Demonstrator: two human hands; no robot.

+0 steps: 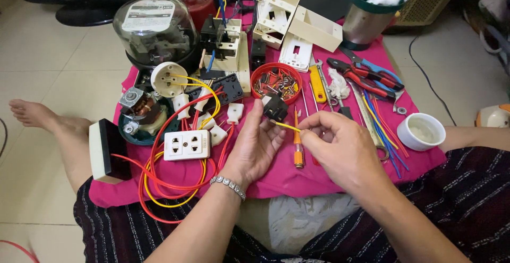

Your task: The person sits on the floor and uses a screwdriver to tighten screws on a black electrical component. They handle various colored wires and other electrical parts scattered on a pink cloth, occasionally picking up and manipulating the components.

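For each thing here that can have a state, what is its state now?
Left hand: holds the small black part.
Small black part: lifted off the cloth, yellow wire attached.
Right hand: pinches the yellow wire.
Yellow wire: stretched between part and fingers.
Red bowl: full of screws.
White cup: upright.
Orange screwdriver: lying flat.

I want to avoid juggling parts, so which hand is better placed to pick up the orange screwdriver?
Probably the right hand: it hovers just over the orange screwdriver, pinching only a yellow wire. The left hand holds the black switch.
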